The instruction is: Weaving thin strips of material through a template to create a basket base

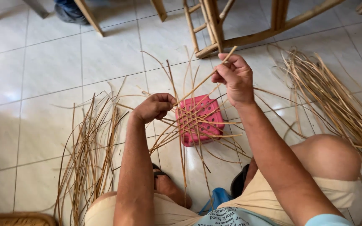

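A woven start of thin rattan strips (193, 119) lies across a small pink perforated stool (202, 121) on the tiled floor, with long strips fanning out from it. My left hand (153, 106) is closed on the strips at the left edge of the weave. My right hand (235, 75) is raised above the stool, pinching one long flat strip (206, 79) that runs down to my left hand.
A loose bundle of rattan strips (89, 155) lies on the floor to the left, a larger pile (336, 100) to the right. Bamboo furniture legs (214, 29) stand behind. Another person's shoe (68, 12) shows at top left. My knees and sandals are below.
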